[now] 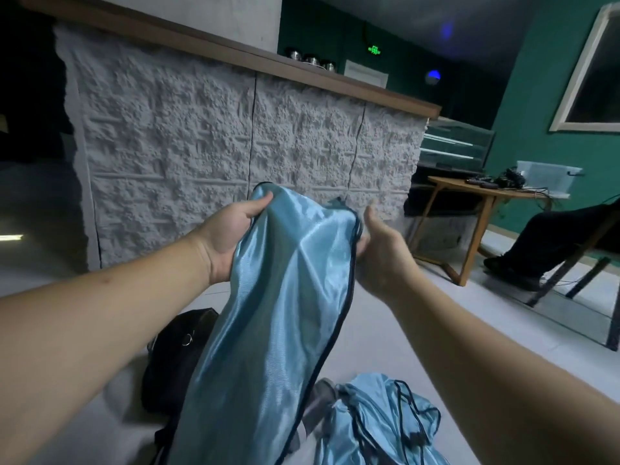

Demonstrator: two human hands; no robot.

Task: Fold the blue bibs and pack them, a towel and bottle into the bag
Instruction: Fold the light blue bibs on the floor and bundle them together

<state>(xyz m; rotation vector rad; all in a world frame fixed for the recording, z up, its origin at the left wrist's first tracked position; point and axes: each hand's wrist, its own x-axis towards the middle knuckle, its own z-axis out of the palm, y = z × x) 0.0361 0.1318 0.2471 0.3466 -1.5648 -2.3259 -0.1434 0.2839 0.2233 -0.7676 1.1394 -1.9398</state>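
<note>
Bib (278, 297), soft, light and slippery, is held at its top corners by both hands' fingers (258, 204).

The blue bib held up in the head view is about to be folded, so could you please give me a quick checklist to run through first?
1. Left hand grips the held bib at its top edge: ok.
2. Right hand grips the opposite top corner: ok.
3. Bib spread flat for folding: not ok, it hangs creased.
4. Black bag within reach on the floor: ok.
5. Bag open: cannot tell.
6. Other bibs folded: not ok, crumpled in a heap.
</note>
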